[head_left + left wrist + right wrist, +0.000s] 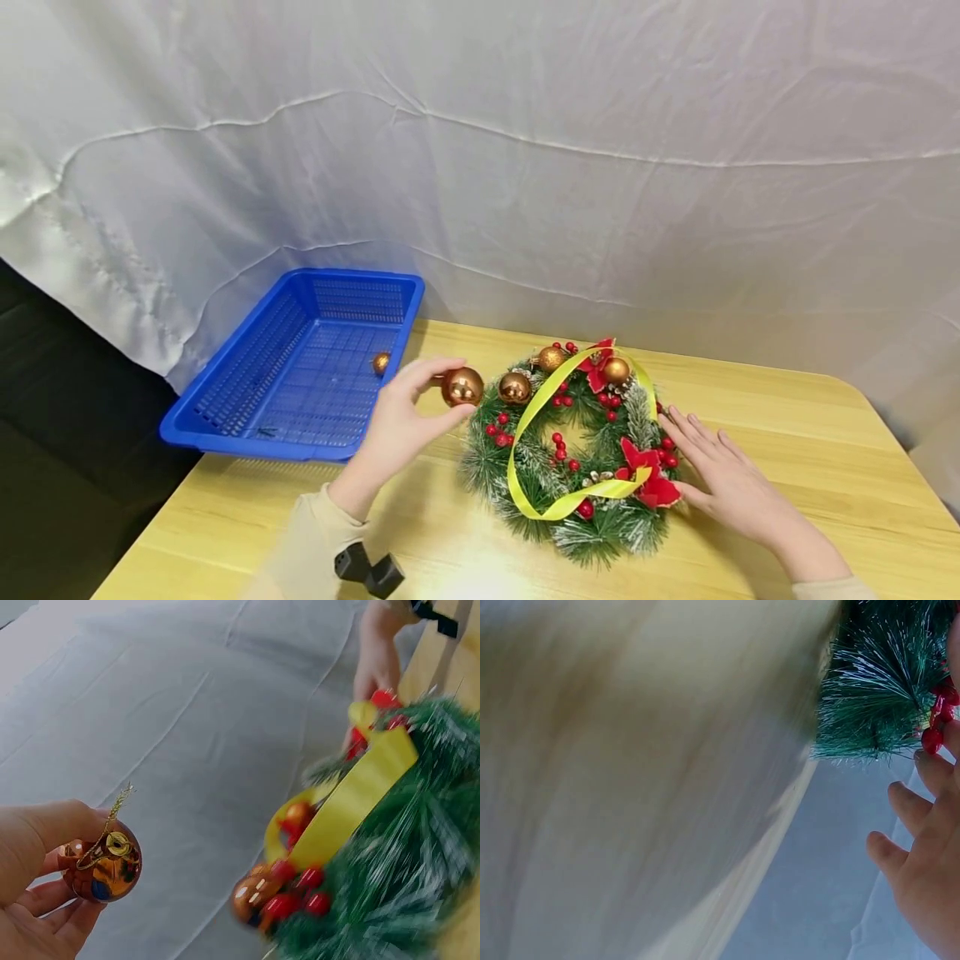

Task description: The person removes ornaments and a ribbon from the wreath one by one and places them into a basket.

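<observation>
My left hand (405, 425) pinches a shiny copper bauble (462, 387) between thumb and fingers, held just left of the wreath. In the left wrist view, a gold loop of cord (112, 829) rises from the cap of this bauble. The green wreath (495, 475) lies on the table, dressed with frosted sprigs, red berries, red flowers (639, 472) and several copper and gold baubles (514, 387). A loose yellow ribbon (525, 433) loops over it. Fingers fairly straight, my right hand (735, 492) rests at the wreath's right edge, near the red berries (932, 740).
A blue plastic basket (292, 450) stands at the table's left, with a small gold bauble (381, 362) inside. The wooden table (817, 425) backs onto a hanging grey cloth (525, 208). A black device (369, 570) is strapped at my left wrist.
</observation>
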Tool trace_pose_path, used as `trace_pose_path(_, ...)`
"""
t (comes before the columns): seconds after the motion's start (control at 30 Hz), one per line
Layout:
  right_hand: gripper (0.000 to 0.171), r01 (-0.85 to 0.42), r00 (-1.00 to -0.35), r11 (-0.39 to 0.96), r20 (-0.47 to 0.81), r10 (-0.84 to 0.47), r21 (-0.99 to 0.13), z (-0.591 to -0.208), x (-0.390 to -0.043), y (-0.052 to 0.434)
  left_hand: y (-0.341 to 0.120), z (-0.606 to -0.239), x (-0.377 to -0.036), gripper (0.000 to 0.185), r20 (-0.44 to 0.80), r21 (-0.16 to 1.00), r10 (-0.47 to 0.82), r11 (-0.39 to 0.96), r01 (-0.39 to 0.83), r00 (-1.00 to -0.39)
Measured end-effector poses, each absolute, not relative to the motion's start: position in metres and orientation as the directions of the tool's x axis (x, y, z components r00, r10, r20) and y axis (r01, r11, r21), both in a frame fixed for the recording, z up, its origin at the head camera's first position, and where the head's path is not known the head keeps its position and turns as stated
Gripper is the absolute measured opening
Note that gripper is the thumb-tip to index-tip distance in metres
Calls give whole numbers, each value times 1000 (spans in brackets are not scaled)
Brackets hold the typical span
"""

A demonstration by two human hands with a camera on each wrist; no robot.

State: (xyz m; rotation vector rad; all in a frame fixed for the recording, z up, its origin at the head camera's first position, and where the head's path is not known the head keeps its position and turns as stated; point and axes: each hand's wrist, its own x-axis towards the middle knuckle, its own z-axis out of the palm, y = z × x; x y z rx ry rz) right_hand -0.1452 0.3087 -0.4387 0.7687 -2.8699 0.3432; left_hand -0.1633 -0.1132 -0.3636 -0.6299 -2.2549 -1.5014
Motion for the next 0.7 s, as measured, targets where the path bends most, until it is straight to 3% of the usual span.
trace_pose_path(0.3, 83, -509, -857, 842, 198, -475, -180, -437, -147, 309, -170, -362, -173, 46, 505, 816, 45, 300, 494, -862)
trace_pose_path(0.7, 83, -519, -851, 834, 204, -485, -184, -439, -148, 309, -221, -378, -175, 47, 318, 822, 21, 493, 287, -948)
